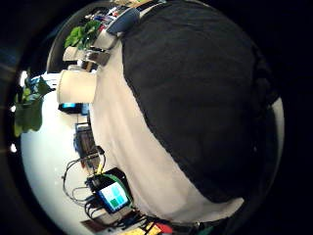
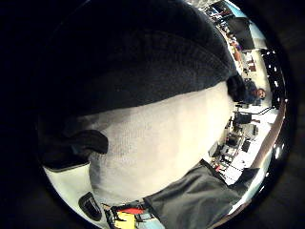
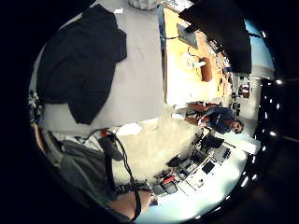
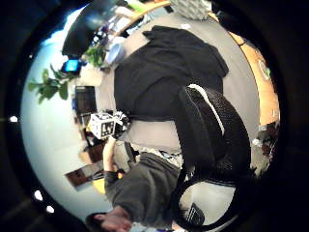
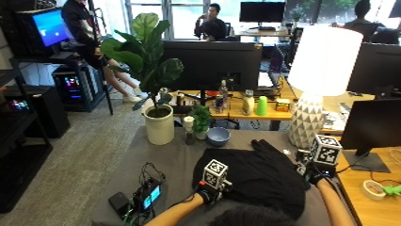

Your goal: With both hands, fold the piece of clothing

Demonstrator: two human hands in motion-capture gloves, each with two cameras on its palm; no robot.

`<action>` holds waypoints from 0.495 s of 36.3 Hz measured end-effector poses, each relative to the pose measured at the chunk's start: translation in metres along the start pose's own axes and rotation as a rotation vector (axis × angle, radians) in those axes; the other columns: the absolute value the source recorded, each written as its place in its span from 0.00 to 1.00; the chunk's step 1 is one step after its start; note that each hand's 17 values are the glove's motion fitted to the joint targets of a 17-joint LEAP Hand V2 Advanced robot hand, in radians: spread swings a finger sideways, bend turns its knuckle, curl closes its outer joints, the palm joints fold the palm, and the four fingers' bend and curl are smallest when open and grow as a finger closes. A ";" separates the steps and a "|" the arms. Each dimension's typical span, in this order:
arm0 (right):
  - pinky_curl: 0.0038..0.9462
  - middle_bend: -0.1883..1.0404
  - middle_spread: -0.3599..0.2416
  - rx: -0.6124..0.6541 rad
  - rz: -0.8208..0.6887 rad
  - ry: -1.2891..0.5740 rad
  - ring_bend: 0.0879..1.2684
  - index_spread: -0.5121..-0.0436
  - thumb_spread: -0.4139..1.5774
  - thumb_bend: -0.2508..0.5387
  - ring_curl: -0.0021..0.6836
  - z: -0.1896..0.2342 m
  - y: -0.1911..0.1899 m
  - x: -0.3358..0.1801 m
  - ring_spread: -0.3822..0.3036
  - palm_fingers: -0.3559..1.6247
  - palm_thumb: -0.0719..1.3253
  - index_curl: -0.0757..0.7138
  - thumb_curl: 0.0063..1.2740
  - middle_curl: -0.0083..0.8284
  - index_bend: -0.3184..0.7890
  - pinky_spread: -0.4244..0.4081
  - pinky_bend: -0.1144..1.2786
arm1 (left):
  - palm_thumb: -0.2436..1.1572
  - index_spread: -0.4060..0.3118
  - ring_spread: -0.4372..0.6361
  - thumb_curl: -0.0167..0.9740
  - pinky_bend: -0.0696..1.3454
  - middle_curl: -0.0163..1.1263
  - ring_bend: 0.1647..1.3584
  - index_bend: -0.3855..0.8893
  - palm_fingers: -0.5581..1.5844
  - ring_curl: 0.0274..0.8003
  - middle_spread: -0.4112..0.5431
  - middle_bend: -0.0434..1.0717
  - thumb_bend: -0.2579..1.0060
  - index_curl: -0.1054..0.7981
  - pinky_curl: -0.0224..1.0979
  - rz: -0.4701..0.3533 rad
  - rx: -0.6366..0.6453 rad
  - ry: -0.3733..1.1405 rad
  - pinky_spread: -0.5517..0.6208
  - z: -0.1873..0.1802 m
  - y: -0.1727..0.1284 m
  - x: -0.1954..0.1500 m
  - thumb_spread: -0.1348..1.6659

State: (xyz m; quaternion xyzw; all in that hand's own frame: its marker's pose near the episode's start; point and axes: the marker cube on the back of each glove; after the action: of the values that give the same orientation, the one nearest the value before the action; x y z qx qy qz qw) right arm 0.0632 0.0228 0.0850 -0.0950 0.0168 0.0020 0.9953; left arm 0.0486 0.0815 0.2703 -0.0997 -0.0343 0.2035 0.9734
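Black garment (image 5: 257, 176) lies spread on the grey table (image 5: 169, 160), in front of the person, one sleeve or corner sticking out toward the lamp (image 5: 316, 80). Left hand (image 5: 210, 190) sits at the garment's near-left edge, on or just over the cloth; its palm views are mostly filled with black fabric (image 1: 195, 98) over grey tabletop (so the palm is close to it). Fingers not visible there, can't tell if they are gripping or flat. Right hand (image 5: 316, 172) is at the garment's right edge, raised off the table; its thumb-side palm view shows the whole garment (image 4: 164, 72) from above plus a curved black gloved finger (image 4: 212, 130) with nothing in it. Whether that hand is relaxed or closed, can't tell.

Beyond the garment: blue bowl (image 5: 218, 136), small potted plant (image 5: 200, 120), big potted plant in a white pot (image 5: 156, 94). Small device with lit screen (image 5: 149, 194) and cables at the table's near-left corner.
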 end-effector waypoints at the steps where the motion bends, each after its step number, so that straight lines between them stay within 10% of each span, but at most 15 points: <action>1: 0.33 0.31 0.57 -0.009 0.000 -0.002 0.11 0.39 0.91 0.44 0.42 0.002 0.001 0.001 0.71 0.34 0.41 0.54 0.16 0.41 0.45 0.77 0.22 | 0.63 0.21 0.09 0.42 0.51 0.43 0.45 0.45 0.85 0.52 0.13 0.45 0.39 0.56 0.45 -0.007 -0.053 0.042 0.17 -0.007 0.011 0.006 0.83; 18: 0.33 0.33 0.57 -0.360 -0.250 0.168 0.19 0.42 0.84 0.43 0.48 0.135 0.051 -0.002 0.64 0.37 0.52 0.51 0.22 0.45 0.37 0.75 0.24 | 0.53 0.20 0.09 0.45 0.53 0.54 0.58 0.49 0.78 0.66 0.11 0.52 0.42 0.68 0.56 -0.066 0.128 0.080 0.19 -0.080 -0.014 -0.012 0.98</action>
State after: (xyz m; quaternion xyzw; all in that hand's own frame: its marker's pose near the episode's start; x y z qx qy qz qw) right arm 0.0649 0.0988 0.2077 -0.2723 0.0870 -0.1264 0.9499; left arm 0.0523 0.0495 0.1943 -0.0440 0.0144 0.1688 0.9846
